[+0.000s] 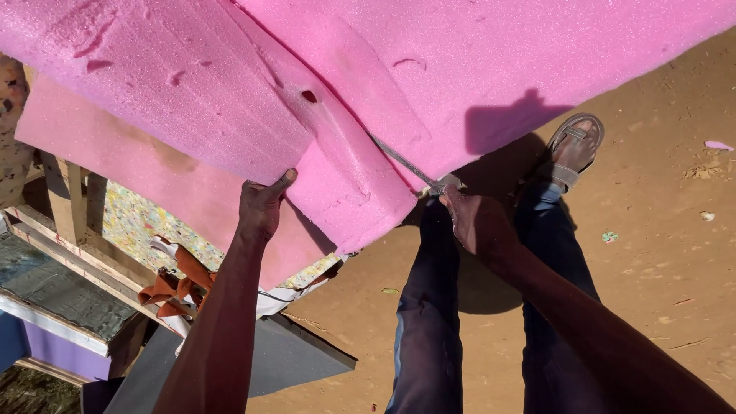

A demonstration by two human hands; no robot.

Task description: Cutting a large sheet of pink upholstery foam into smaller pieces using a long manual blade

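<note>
Two hands working on a big pink foam sheet above a sandy floor.

Nearest the camera, the person's dark blue trousers [429, 322] are standing over the brown sandy floor [659, 253], one foot in a grey strapped sandal [575, 146]. The left hand [262, 207] is gripping the lower edge of the large pink foam sheet [230, 100], thumb lying on top. The right hand [477, 222] is closed around a thin grey metal blade [406, 162], which is running up into a cut in the foam between two flaps. Left of the arms, a crumpled orange-brown cloth [180, 284] is lying on a wooden frame [69, 215] by multicoloured speckled foam [138, 222].
</note>
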